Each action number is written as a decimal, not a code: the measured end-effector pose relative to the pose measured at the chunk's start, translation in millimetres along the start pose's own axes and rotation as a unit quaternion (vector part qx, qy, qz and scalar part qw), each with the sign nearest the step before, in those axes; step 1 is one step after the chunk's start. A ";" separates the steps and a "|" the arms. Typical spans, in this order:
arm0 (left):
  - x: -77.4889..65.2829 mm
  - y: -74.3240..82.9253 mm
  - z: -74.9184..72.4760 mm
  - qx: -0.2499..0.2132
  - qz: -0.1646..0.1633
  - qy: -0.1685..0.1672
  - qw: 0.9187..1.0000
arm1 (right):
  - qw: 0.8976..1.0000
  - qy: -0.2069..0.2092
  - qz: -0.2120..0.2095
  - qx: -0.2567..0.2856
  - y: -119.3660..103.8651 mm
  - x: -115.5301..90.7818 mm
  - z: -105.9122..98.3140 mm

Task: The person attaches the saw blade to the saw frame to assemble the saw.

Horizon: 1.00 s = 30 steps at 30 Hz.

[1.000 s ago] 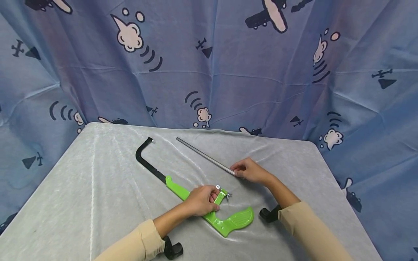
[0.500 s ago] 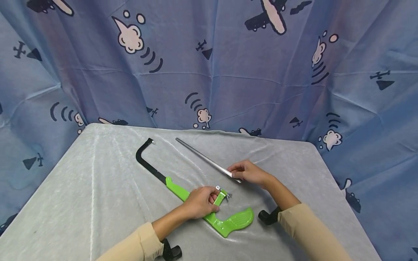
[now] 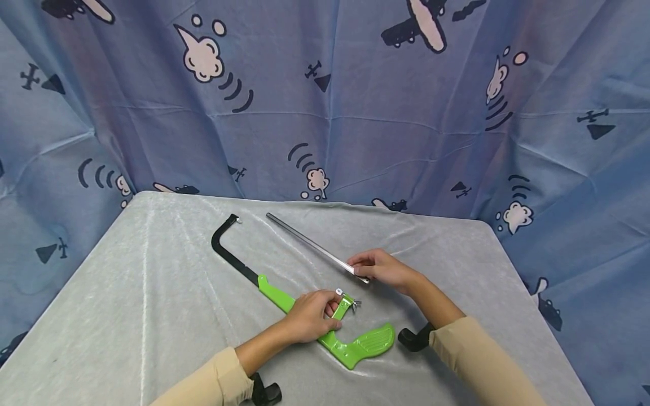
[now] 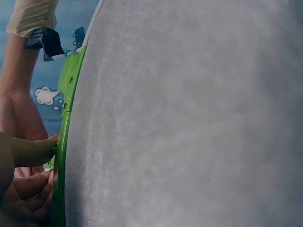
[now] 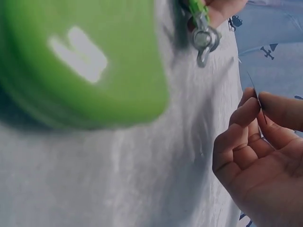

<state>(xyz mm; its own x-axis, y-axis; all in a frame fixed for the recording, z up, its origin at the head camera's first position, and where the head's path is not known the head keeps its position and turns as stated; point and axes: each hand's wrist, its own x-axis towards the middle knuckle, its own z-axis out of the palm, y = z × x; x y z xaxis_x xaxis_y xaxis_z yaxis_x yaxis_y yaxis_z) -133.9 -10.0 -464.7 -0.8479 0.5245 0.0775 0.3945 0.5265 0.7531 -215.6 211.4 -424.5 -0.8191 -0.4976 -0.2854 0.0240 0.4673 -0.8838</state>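
A hacksaw frame [image 3: 276,296] with a black front arm and a green handle lies diagonally on the table. My left hand [image 3: 311,316] grips the short green arm near its handle end, beside a silver wing nut [image 3: 356,305]. In the right wrist view the wing nut [image 5: 203,40] shows large behind the blurred green handle [image 5: 94,61]. My right hand [image 3: 381,269] pinches the near end of a thin grey saw blade [image 3: 310,242] between thumb and fingers. Seen from the right wrist, the blade [image 5: 256,94] is edge-on. Its far end points to the back left.
A grey velvety cloth [image 3: 152,316] covers the table. Behind it hangs a blue curtain [image 3: 406,113] with airplane prints. The frame's black front tip [image 3: 233,218] lies at the back, left of the blade's far end. Black wrist mounts [image 3: 415,339] sit under both sleeves.
My right hand has moved slightly left with the blade, and its grip now sits a little in from the near end, which shows past the fingers. My left hand and the hacksaw frame stay put.
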 end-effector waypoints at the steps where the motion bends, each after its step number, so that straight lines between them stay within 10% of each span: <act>1: -0.3 0.0 -0.1 0.001 0.000 0.000 1.000 | 1.000 -0.001 -0.002 0.001 -1.4 -0.1 1.0; 30: 0.8 -3.1 -1.9 0.017 0.019 -0.028 0.999 | 0.998 -0.041 -0.033 0.033 -21.1 19.8 37.1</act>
<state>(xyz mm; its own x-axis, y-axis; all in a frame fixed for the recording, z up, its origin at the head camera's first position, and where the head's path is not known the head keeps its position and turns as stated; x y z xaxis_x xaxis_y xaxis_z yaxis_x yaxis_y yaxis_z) -136.5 -12.4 -465.8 -0.8110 0.5811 0.0678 0.4385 0.5271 0.7280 -211.1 164.6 -425.3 -0.7702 -0.5854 -0.2531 0.0121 0.3834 -0.9235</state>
